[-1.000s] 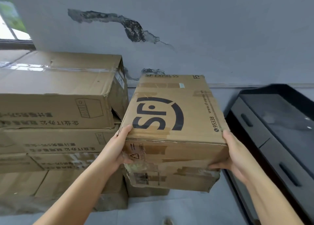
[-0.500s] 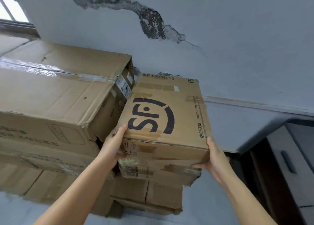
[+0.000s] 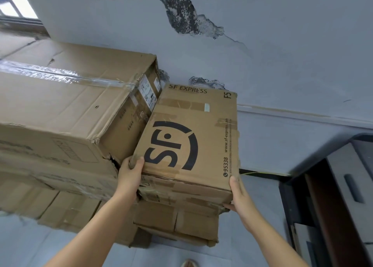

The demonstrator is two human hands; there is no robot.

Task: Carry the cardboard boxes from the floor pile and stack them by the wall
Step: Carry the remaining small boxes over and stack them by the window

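Observation:
A brown cardboard box printed "SF EXPRESS" (image 3: 191, 137) is held in front of me against the wall. My left hand (image 3: 130, 175) grips its near left corner, thumb on the top face. My right hand (image 3: 239, 198) holds its near right corner, fingers under the bottom edge. The box sits over smaller cardboard boxes (image 3: 177, 224) on the floor; whether it rests on them I cannot tell. Its left side is close against a large taped box (image 3: 66, 105) that tops a tall stack of boxes (image 3: 50, 194) by the wall.
The grey wall (image 3: 282, 55) with peeling, cracked plaster runs behind the stack. A dark cabinet with drawers (image 3: 341, 196) stands at the right. A window (image 3: 12, 2) shows at the top left. Grey tiled floor (image 3: 161, 256) lies below, with my shoe tip (image 3: 189, 263).
The SF box has moved forward toward the wall and close beside the large taped box. My view has closed in and turned left, so the cabinet has slid to the right edge.

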